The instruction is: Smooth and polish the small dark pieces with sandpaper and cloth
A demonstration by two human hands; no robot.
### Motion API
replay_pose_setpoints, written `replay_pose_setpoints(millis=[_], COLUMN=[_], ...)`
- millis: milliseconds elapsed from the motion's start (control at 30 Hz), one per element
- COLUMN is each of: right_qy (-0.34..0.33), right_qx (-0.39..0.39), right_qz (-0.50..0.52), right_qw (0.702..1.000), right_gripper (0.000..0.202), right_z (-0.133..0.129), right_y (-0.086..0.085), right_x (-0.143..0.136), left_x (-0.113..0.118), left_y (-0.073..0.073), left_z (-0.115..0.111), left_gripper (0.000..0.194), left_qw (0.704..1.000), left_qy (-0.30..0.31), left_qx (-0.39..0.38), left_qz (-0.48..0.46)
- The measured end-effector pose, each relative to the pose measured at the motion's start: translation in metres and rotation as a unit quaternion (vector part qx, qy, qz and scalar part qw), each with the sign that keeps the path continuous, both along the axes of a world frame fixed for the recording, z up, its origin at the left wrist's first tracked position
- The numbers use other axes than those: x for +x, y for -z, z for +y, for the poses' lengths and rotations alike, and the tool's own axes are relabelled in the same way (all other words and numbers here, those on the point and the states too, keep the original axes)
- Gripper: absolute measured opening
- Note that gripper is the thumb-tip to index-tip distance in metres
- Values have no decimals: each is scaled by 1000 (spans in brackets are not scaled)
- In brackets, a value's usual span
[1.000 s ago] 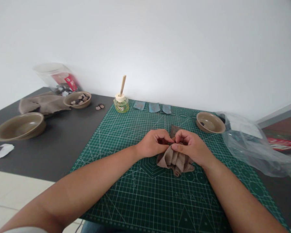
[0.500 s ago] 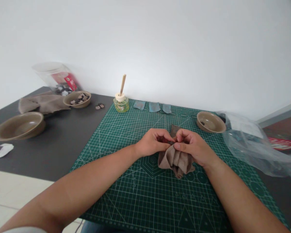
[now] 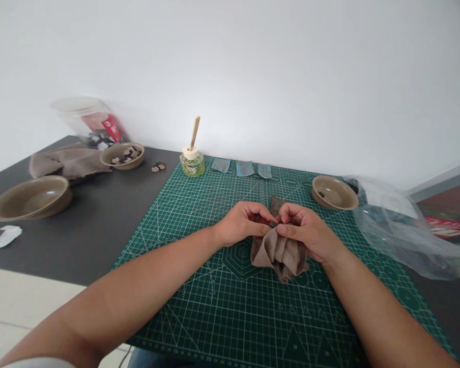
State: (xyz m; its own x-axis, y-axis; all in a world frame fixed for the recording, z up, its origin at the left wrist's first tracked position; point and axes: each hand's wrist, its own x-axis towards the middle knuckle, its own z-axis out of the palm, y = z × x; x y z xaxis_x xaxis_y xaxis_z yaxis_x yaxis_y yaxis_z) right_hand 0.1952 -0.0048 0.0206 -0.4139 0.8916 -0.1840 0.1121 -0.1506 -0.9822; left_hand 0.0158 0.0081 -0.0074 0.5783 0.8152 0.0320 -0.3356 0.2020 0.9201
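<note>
A gathered brown cloth [image 3: 285, 253] hangs in folds below my fingers, over the green cutting mat [image 3: 214, 204]. My right hand [image 3: 302, 229] pinches its upper edge between thumb and fingers. From the other side my left hand [image 3: 249, 223] closes thumb and forefinger at the same edge, the fingertips of both hands nearly touching. A small dark bit shows between the fingertips, too small to make out. A flat darker part of the cloth [image 3: 276, 203] sticks out behind the hands.
Bowls stand at left [image 3: 30, 198], back left with small pieces [image 3: 122, 156], and right [image 3: 334, 193]. A reed diffuser [image 3: 192, 161] and blue-grey patches [image 3: 244, 168] line the back. Clear plastic [image 3: 398, 230] lies right; another cloth [image 3: 71, 161] and a bag [image 3: 95, 122] are left.
Both hands stay almost in place, still pinching the cloth. Its lower folds have shifted slightly, and a little more of the dark bit shows between the fingertips.
</note>
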Motion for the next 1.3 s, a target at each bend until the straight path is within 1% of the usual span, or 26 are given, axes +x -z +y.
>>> replay_pose_setpoints(millis=[67, 167, 267, 367, 433, 567, 733, 1067, 1300], right_qy=[-3, -22, -40, -46, -51, -57, -62, -71, -73], right_qx=[24, 79, 126, 163, 176, 185, 185, 191, 190], right_qz=[-33, -104, -165, -208, -221, -227, -234, -258, -257], right_qw=[999, 991, 977, 963, 958, 954, 953, 944, 945], right_gripper=[42, 38, 35, 34, 34, 34, 35, 33, 33], right_z=[1, 3, 4, 3, 3, 3, 3, 3, 2], right_y=[0, -1, -1, -1, -2, -3, -4, -3, -3], right_x=[0, -2, -3, -4, -4, -4, -5, -5, -4], left_x=[0, 0, 1, 0, 0, 0, 0, 0, 1], left_y=[1, 3, 3, 2, 1, 0, 0, 0, 0], left_z=[1, -1, -3, -4, -4, -4, -5, -5, -5], left_gripper=[21, 15, 11, 9, 9, 9, 6, 7, 7], left_qw=[999, 989, 963, 939, 931, 924, 918, 906, 907], left_qy=[2, -8, -22, -25, -24, -19, -14, -3, -3], left_qx=[38, 136, 232, 292, 305, 311, 327, 353, 351], left_qz=[12, 65, 135, 180, 199, 220, 223, 233, 233])
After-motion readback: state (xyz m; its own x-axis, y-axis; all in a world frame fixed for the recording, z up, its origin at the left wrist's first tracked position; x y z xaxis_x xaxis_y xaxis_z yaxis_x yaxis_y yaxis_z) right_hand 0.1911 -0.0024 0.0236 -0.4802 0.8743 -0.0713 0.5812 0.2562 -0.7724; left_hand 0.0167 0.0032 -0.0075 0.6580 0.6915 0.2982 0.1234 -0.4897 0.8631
